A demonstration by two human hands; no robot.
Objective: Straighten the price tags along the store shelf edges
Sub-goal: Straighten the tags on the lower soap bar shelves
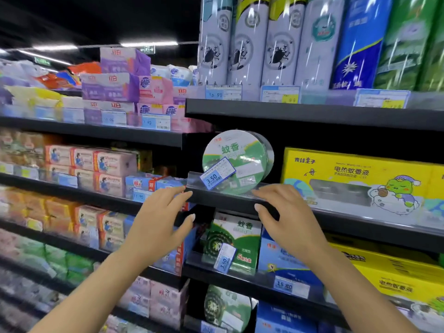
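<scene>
Both hands, left (159, 221) and right (286, 218), are held open, empty, below the tilted 3.50 price tag (217, 173), its long axis rising rightward.

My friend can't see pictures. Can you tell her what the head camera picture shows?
Two bare hands, left hand and right hand, reach with open fingers toward a dark shelf edge in a store. Between them, a tilted 3.50 price tag sits crooked before a round green mosquito-coil tin.

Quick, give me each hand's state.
Left hand: open, fingertips at the shelf edge, holding nothing.
Right hand: open, fingers on the clear tag strip, holding nothing.
</scene>
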